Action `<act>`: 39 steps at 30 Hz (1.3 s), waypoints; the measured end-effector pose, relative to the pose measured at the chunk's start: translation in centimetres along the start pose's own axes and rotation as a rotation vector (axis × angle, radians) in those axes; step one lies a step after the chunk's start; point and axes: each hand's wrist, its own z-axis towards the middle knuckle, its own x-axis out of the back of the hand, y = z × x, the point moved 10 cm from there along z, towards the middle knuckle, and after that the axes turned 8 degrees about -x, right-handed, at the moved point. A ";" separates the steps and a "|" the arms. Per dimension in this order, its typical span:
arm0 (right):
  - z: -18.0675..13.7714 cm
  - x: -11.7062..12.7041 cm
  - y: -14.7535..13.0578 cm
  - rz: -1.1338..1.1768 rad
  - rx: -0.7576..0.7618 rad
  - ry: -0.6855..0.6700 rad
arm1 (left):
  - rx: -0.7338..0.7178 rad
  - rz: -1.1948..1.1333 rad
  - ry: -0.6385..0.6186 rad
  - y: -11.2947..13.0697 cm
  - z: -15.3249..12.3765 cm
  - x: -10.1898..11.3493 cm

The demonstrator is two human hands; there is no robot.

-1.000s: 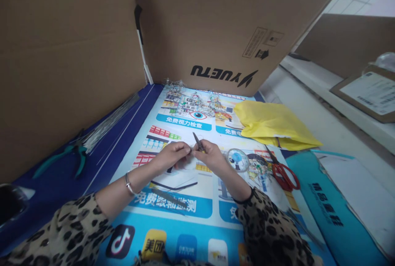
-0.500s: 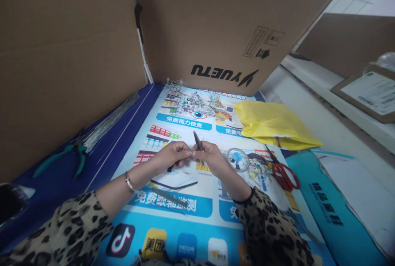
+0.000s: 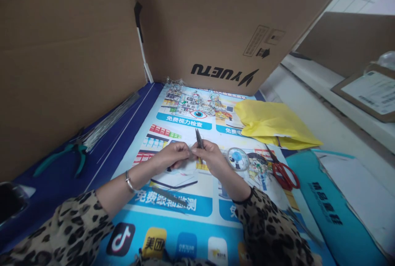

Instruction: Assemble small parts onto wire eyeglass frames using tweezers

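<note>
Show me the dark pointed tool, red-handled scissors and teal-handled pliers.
Dark pointed tool [image 3: 199,139]: head view, exposed upper part.
Red-handled scissors [image 3: 277,167]: head view, red handles.
Teal-handled pliers [image 3: 68,149]: head view, one handle.

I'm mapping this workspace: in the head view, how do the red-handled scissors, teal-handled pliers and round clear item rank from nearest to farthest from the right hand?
From the right hand:
1. Round clear item, just to its right.
2. Red-handled scissors, farther out on the right.
3. Teal-handled pliers, far over on the left.
</note>
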 end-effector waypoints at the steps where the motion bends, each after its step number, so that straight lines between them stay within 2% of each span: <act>1: 0.0 0.1 -0.1 -0.008 0.012 0.009 | 0.011 0.017 -0.005 0.1 0.0 -0.1; 8: -0.4 0.2 -0.7 -0.055 0.070 0.068 | 0.053 0.073 -0.023 0.2 -0.2 -0.3; 14: -0.4 0.1 -0.6 -0.078 0.094 0.098 | 0.056 0.024 -0.031 -0.2 0.0 -0.4; 22: -0.4 0.3 -1.0 -0.190 0.163 0.129 | 0.030 0.068 0.035 0.1 0.0 0.1; 25: -0.6 0.7 -2.3 -0.399 0.274 0.194 | 0.004 0.107 0.102 0.5 0.2 1.2; 28: -1.2 1.0 -3.8 -0.682 0.461 0.287 | -0.052 0.113 0.176 1.1 0.4 2.9; 31: -1.6 0.9 -4.2 -0.949 0.619 0.356 | -0.092 0.151 0.259 1.7 0.5 4.7; 34: -1.5 0.2 -3.5 -1.226 0.670 0.377 | -0.128 0.194 0.299 2.3 0.4 5.6; 39: -1.6 -0.9 -3.2 -1.505 0.628 0.385 | -0.156 0.247 0.269 2.6 0.4 5.5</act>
